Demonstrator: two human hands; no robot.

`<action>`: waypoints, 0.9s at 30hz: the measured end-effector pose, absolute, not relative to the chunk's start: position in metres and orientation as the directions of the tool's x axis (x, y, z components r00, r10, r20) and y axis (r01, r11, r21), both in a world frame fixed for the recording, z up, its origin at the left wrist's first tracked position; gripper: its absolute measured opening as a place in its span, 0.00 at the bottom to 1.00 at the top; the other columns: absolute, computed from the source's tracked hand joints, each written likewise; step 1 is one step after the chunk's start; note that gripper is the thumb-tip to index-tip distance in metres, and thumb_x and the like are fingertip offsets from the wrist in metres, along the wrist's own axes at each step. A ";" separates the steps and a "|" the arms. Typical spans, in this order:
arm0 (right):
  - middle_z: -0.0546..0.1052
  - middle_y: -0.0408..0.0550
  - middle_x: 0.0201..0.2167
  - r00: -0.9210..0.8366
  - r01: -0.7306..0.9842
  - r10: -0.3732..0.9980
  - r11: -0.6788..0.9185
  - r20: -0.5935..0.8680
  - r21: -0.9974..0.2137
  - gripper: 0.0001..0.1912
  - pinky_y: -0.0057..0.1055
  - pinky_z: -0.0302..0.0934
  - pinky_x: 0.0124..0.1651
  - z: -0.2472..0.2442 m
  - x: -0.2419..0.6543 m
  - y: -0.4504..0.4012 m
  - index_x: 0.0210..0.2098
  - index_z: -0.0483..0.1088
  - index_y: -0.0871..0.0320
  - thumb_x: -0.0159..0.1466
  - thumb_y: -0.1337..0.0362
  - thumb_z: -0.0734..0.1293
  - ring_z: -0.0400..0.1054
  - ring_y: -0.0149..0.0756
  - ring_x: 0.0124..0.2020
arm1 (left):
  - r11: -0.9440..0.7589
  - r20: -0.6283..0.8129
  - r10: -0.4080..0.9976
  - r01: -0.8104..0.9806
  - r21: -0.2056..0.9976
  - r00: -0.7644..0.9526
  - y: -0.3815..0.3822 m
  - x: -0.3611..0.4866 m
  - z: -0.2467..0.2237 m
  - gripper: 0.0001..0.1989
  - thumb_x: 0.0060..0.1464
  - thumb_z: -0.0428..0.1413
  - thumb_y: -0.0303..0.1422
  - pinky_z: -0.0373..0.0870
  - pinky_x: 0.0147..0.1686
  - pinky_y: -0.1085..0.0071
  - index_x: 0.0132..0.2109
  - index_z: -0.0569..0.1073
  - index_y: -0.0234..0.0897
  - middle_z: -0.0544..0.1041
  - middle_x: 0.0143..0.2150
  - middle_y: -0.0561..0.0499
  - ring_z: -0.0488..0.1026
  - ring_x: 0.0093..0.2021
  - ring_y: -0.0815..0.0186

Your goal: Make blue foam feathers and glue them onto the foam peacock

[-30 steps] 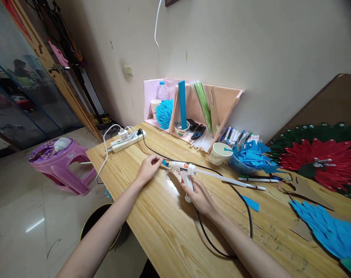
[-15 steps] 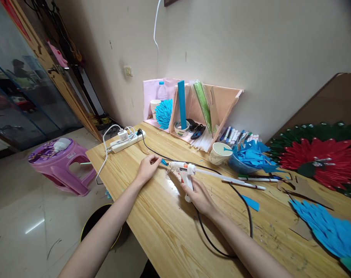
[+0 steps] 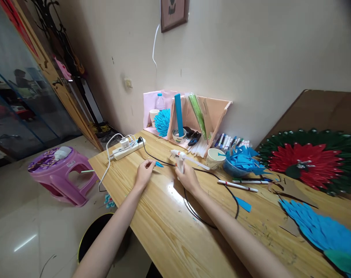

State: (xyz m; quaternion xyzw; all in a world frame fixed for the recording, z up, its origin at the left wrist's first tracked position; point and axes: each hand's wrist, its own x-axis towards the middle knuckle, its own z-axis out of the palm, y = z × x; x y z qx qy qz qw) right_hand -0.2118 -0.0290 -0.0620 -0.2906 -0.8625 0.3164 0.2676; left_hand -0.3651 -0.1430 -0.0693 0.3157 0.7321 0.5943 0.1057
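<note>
My left hand [image 3: 144,173] pinches a small blue paper petal [image 3: 159,164] by one end, just above the wooden table [image 3: 161,224]. To its right, my right hand [image 3: 188,178] is wrapped round the handle of a white hot glue gun [image 3: 179,158]. The nozzle points left and slightly up, apart from the petal. A pale glue stick [image 3: 199,163] juts from the gun's back toward a paper cup [image 3: 215,158]. A black cord [image 3: 199,221] loops under my right forearm and runs to the power strip [image 3: 128,150].
A blue bowl of cut blue pieces [image 3: 242,162] stands right of the cup. Marker pens [image 3: 238,186] and a blue scrap [image 3: 243,204] lie nearby. A blue layered petal piece [image 3: 323,227] is at the right. A pink stool [image 3: 68,173] and a dark bin [image 3: 98,231] stand at left.
The glue gun has moved up and away from the petal, with my right hand still round it. The petal now shows more clearly in my left hand. The view has tilted up slightly.
</note>
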 end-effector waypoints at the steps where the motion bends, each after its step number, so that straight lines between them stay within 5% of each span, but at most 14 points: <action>1: 0.73 0.49 0.28 -0.674 0.347 0.683 0.631 0.284 -0.693 0.11 0.29 0.55 0.31 -0.062 -0.222 -0.027 0.33 0.67 0.60 0.58 0.62 0.57 0.66 0.38 0.29 | 0.089 0.225 0.586 0.337 0.937 -0.779 -0.144 -0.363 -0.069 0.14 0.47 0.52 0.41 0.64 0.33 0.73 0.28 0.71 0.33 0.72 0.26 0.51 0.68 0.29 0.67; 7: 0.72 0.52 0.31 -0.665 0.355 0.681 0.651 0.309 -0.671 0.09 0.32 0.56 0.36 -0.062 -0.233 -0.027 0.34 0.68 0.59 0.57 0.62 0.61 0.65 0.40 0.34 | 0.063 0.229 0.601 0.331 0.942 -0.766 -0.151 -0.336 -0.064 0.14 0.48 0.51 0.42 0.64 0.33 0.73 0.29 0.71 0.34 0.72 0.26 0.50 0.68 0.29 0.67; 13: 0.69 0.52 0.38 -0.636 0.172 0.628 0.681 0.448 -0.711 0.13 0.36 0.58 0.44 -0.058 -0.150 -0.037 0.44 0.64 0.58 0.61 0.62 0.58 0.63 0.39 0.41 | 0.013 0.183 0.710 0.273 0.962 -0.680 -0.135 -0.289 -0.052 0.13 0.48 0.52 0.40 0.63 0.33 0.74 0.28 0.71 0.34 0.71 0.25 0.52 0.67 0.29 0.68; 27: 0.72 0.48 0.34 -0.389 0.188 0.810 0.536 0.438 -0.823 0.11 0.32 0.63 0.40 -0.057 -0.039 -0.018 0.39 0.69 0.58 0.60 0.60 0.62 0.67 0.35 0.36 | 0.024 0.058 0.916 0.197 0.980 -0.396 -0.045 -0.188 -0.055 0.12 0.47 0.52 0.39 0.62 0.27 0.73 0.26 0.71 0.33 0.72 0.24 0.51 0.68 0.26 0.67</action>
